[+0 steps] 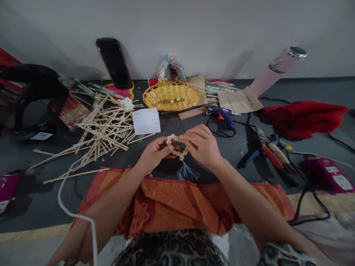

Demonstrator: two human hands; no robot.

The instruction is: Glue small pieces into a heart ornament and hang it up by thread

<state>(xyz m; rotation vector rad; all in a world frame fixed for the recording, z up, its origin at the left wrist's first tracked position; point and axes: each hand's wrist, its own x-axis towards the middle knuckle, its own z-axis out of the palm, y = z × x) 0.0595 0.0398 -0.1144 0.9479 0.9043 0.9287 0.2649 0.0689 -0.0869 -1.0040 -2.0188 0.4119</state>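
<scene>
Over the worktop point(174, 125), the pale ring point(181, 155) with a blue tassel point(187, 171) looks light, stiff and fragile to me, best held by its rim, where the left hand point(155, 153) pinches one side and the right hand point(202, 146) closes its fingertips on the other.

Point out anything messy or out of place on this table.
The sticks stand out: they lie in a jumbled, crisscrossed heap left of the paper, and one strays to the edge of the towel. Nothing looks plainly broken.
</scene>
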